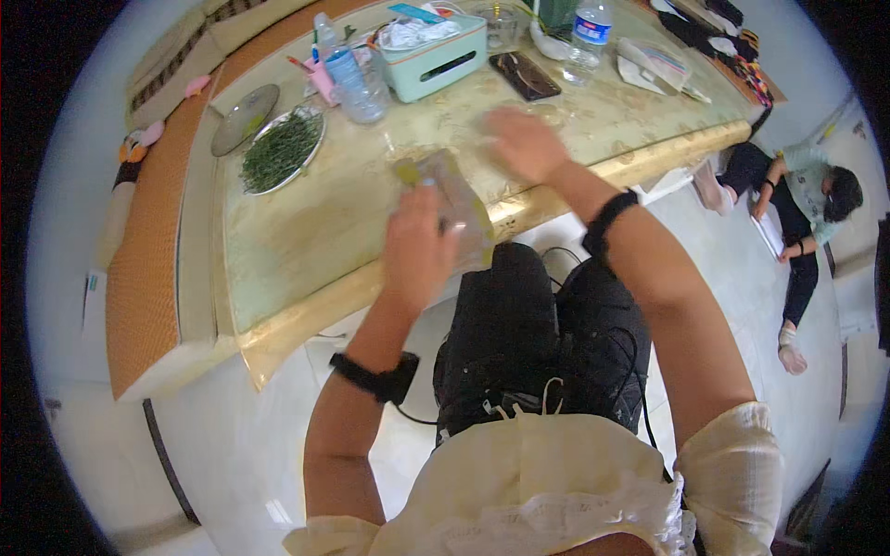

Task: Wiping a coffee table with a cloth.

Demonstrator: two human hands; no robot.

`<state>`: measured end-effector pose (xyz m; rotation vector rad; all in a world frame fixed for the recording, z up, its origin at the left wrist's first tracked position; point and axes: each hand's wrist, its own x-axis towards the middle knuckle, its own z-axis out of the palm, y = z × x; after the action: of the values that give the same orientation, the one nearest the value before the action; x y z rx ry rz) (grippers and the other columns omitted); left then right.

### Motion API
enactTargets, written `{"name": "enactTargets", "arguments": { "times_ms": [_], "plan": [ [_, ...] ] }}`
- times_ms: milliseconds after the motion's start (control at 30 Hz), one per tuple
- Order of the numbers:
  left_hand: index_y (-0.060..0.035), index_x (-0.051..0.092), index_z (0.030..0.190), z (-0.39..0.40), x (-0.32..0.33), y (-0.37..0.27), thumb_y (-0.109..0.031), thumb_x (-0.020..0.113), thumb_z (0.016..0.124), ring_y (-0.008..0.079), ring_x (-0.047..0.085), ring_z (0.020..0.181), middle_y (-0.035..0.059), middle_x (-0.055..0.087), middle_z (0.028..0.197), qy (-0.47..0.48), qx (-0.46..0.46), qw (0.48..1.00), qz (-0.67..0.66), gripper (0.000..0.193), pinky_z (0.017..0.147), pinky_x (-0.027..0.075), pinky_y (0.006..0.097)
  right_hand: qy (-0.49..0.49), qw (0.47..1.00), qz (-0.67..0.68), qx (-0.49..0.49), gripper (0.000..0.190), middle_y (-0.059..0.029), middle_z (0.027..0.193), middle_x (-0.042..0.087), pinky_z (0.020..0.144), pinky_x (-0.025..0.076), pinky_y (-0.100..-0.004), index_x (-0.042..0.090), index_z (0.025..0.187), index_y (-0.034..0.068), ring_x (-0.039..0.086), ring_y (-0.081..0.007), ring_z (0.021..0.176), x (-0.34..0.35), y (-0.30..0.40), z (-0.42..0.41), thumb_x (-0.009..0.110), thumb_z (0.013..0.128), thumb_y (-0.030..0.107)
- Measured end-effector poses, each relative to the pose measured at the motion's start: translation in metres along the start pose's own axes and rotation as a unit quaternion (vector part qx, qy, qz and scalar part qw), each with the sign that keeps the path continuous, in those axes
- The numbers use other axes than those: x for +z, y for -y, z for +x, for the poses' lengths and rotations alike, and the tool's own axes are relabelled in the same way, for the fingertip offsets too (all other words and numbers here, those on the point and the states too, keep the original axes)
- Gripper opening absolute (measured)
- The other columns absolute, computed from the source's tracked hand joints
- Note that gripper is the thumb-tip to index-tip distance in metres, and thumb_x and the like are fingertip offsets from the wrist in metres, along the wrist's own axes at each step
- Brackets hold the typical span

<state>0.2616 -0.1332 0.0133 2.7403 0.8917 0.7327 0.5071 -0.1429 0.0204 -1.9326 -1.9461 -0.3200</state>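
On the near edge of the covered table (334, 229) lies a thin cloth or wrapper (455, 187), pale with yellow-green edges. My left hand (417, 243) rests on or just over its left side; whether the fingers pinch it is not clear. My right hand (525, 142) is motion-blurred over the table to the right of the cloth, its fingers pointing left and nothing plainly in it. Beyond that hand a dark smartphone (526, 75) lies flat. To the left stands a white plate (318, 142) heaped with thin green sprigs (281, 151), beside a glass lid or dish (243, 118).
A mint tissue box (434, 59), plastic bottles (351, 76) (589, 42), a pink cup (323, 82) and a white packet (650, 66) stand or lie towards the table's back. A person (799, 187) sits on the floor at right. Cables hang near my legs.
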Motion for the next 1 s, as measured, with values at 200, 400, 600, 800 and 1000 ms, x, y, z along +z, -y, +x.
{"name": "enactTargets", "arguments": {
  "times_ms": [200,400,600,800,1000],
  "plan": [
    [-0.0098,0.032,0.129,0.051,0.042,-0.023,-0.041,0.046,0.081,0.0373,0.019,0.126,0.0185,0.024,0.136,0.089,-0.003,0.990,0.112,0.059,0.099,0.018,0.0545,-0.036,0.974,-0.114,0.191,0.050,-0.0122,0.130,0.038,0.098,0.027,-0.0411,0.045,0.120,0.005,0.034,-0.0273,0.121,0.007,-0.080,-0.071,0.039,0.082,0.037],
    [-0.0145,0.031,0.131,0.102,0.075,-0.036,-0.048,0.038,0.083,0.0372,0.016,0.127,0.0183,0.022,0.137,0.091,-0.007,0.991,0.100,0.059,0.099,0.016,0.0564,-0.068,0.981,-0.050,0.177,0.048,-0.0135,0.126,0.043,0.097,0.029,-0.0397,0.047,0.118,0.003,0.037,-0.0282,0.118,0.005,-0.074,-0.067,0.042,0.078,0.030],
    [-0.0093,0.036,0.128,0.077,0.061,0.004,-0.046,0.041,0.082,0.0372,0.025,0.124,0.0181,0.029,0.134,0.058,0.072,0.992,0.085,0.059,0.099,0.024,0.0478,-0.092,0.981,-0.034,0.167,0.043,-0.0135,0.123,0.046,0.095,0.032,-0.0382,0.050,0.115,0.006,0.042,-0.0290,0.113,0.013,-0.090,-0.072,0.043,0.077,0.024],
    [-0.0141,0.037,0.128,-0.034,-0.053,0.125,-0.037,0.046,0.081,0.0356,0.028,0.123,0.0141,0.033,0.133,0.072,-0.062,0.989,0.117,0.052,0.100,0.024,0.0445,-0.079,0.983,-0.040,0.160,0.045,-0.0129,0.125,0.044,0.097,0.030,-0.0387,0.047,0.119,0.007,0.040,-0.0293,0.116,0.009,-0.089,-0.076,0.042,0.078,0.022],
    [-0.0174,0.034,0.130,-0.131,-0.106,0.191,-0.041,0.043,0.082,0.0356,0.025,0.125,0.0125,0.028,0.137,0.035,-0.228,0.946,0.229,0.055,0.101,0.023,0.0439,-0.074,0.983,-0.048,0.160,0.044,-0.0125,0.127,0.043,0.098,0.029,-0.0385,0.046,0.121,0.008,0.038,-0.0296,0.118,0.014,-0.088,-0.074,0.041,0.079,0.020]
  ]
}}
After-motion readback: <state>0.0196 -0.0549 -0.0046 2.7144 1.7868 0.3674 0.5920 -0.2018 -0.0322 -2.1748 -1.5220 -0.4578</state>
